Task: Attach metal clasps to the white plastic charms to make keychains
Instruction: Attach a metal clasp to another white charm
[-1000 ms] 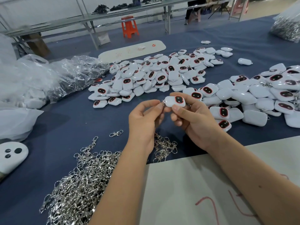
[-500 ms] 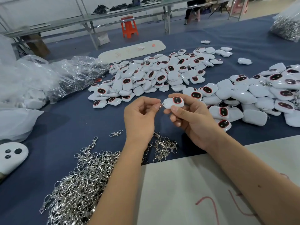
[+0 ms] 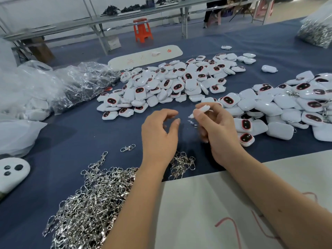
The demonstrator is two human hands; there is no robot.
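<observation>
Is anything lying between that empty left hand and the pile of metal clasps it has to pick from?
Nothing visible. The left hand hovers over bare blue cloth, and the clasp pile lies open just below its wrist.

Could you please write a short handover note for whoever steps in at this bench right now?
Left hand: holds nothing, fingers loosely curled.
Right hand: pinches a white charm, blurred; a clasp seems to hang under it.
Loose clasps are heaped near left on the blue table, a small clump between the wrists.
Charms lie in a middle pile and a right pile; a few clasps show in the right pile.
Left: set this one down, then continue through the charms.
</observation>
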